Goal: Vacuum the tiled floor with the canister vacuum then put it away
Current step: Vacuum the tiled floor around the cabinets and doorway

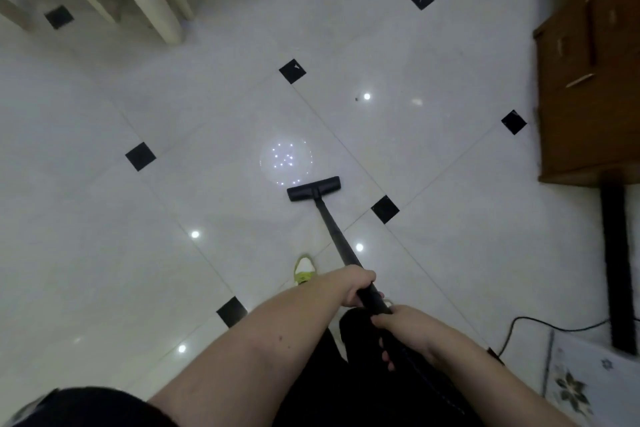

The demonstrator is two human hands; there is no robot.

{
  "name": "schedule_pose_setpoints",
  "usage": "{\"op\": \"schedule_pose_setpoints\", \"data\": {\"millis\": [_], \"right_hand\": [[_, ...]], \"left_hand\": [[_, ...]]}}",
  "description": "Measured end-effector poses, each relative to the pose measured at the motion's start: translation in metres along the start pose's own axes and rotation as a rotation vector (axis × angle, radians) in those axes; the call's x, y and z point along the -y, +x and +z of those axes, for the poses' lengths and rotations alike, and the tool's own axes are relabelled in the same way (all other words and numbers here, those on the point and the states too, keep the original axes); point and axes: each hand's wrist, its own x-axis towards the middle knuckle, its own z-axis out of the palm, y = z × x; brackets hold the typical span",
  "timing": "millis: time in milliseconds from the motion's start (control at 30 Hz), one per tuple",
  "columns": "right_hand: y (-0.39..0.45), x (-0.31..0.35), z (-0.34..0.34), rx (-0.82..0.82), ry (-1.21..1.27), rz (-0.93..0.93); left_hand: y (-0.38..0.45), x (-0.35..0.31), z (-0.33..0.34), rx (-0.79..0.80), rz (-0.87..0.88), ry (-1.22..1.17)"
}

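A black vacuum wand [335, 236] slants down from my hands to a flat black floor head [313, 188] resting on the white tiled floor [207, 107] with small black diamond insets. My left hand [358, 286] grips the wand higher along the tube. Just behind it, my right hand [403, 326] grips the wand's handle end. The canister itself is out of view. A small dark speck [356, 99] lies on the tile beyond the head.
Cream chair or table legs [152, 0] stand at the top left. A brown wooden cabinet [588, 80] lines the right side, with a black cord [540, 322] and a patterned rug [585, 381] below it. My green and white shoe [304, 270] is near the wand.
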Motion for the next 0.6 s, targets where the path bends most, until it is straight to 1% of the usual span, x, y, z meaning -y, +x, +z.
{"op": "schedule_pose_setpoints", "data": {"millis": [233,433,600], "right_hand": [[0.004,-0.008,-0.006,-0.002,0.198,-0.027],[0.016,0.005,-0.023,-0.008,0.373,-0.069],[0.025,0.016,-0.067,-0.019,0.409,-0.097]], "left_hand": [[0.004,-0.016,0.014,-0.042,0.027,0.178],[0.014,-0.045,0.021,-0.078,0.089,0.145],[0.020,-0.079,0.049,-0.117,0.102,0.169]]}}
